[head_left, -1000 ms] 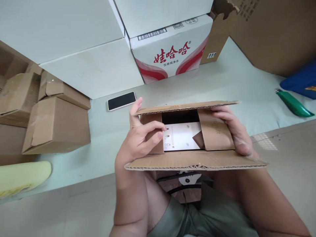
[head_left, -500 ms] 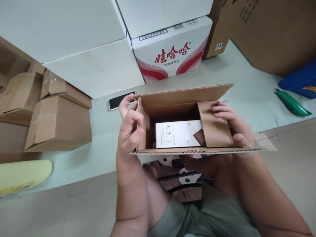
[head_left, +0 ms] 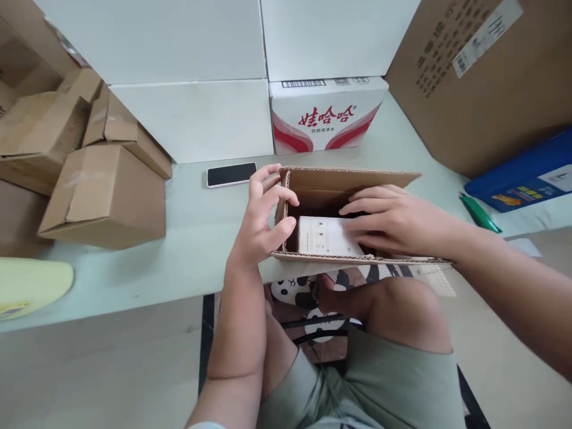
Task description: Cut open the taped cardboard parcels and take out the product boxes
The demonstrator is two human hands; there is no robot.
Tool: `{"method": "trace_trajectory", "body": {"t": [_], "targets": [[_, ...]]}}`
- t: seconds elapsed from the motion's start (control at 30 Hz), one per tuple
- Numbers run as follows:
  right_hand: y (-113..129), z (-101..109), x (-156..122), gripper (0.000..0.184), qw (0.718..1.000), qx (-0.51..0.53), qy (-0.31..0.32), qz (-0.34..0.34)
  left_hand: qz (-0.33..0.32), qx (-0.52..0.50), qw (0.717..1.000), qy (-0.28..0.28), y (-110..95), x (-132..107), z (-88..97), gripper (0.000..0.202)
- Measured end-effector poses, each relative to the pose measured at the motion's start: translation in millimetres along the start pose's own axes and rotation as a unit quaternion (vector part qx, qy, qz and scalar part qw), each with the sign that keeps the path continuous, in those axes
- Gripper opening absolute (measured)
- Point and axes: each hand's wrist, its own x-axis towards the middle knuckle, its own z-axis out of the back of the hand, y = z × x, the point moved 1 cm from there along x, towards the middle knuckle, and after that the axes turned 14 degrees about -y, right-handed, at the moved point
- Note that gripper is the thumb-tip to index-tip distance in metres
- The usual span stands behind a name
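Observation:
An open brown cardboard box [head_left: 330, 182] rests at the near edge of the pale table [head_left: 196, 238], over my knees. Inside it lies a white printed packet [head_left: 322, 237]. My left hand [head_left: 263, 217] grips the box's left wall, thumb inside and fingers curled over the edge. My right hand [head_left: 393, 219] reaches into the box from the right, its fingers stretched flat on the white packet.
A black phone [head_left: 231, 174] lies left of the box. Small cardboard boxes [head_left: 105, 193] pile up at far left, white cartons [head_left: 192, 116] and a red-printed carton [head_left: 326, 113] at the back. A big brown carton [head_left: 482, 77], blue package [head_left: 522, 179] and green cutter [head_left: 479, 213] stand right.
The box came down onto the table edge and its side flaps are folded out. My right hand left the right flap and went inside onto the white packet. My left hand stays on the left wall.

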Motion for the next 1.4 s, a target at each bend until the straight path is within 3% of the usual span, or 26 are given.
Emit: {"method": "trace_trajectory", "body": {"t": [0.1,0.27,0.4,0.53,0.67,0.8,0.97,1.1,1.23,1.4], "targets": [[-5,7,-2,0.037,0.997,-0.042,0.069,-0.002,0.004,0.015,1.000,0.010,-1,-1,2.6,0.027],[-11,50,-24,0.024,0.996,-0.091,0.007,-0.003,0.000,0.003,1.000,0.003,-3,-2,6.1,0.018],[-10,64,-33,0.019,0.987,-0.149,0.043,-0.035,-0.004,0.006,1.000,-0.004,-2,-2,5.4,0.010],[1,49,-14,0.020,0.962,-0.245,0.106,-0.065,0.005,-0.002,1.000,0.002,-4,-2,5.9,0.008],[15,18,22,0.043,0.932,-0.241,0.255,-0.095,0.010,-0.001,1.000,0.008,-8,-2,7.9,0.009],[25,-4,44,0.045,0.899,-0.256,0.333,-0.122,0.018,-0.003,0.999,0.026,-11,-4,8.8,0.010],[35,-7,49,0.031,0.881,-0.287,0.368,-0.081,0.037,-0.024,0.999,0.030,-11,-3,8.4,0.011],[34,-7,46,0.038,0.877,-0.294,0.373,-0.071,0.039,-0.022,0.999,0.026,-9,-2,6.7,0.011],[32,-6,44,0.050,0.894,-0.279,0.347,-0.052,0.036,-0.024,0.999,0.014,-10,-3,5.4,0.011],[36,-2,47,0.049,0.890,-0.247,0.374,-0.085,0.049,-0.032,0.998,0.031,-11,-4,6.1,0.011]]}}
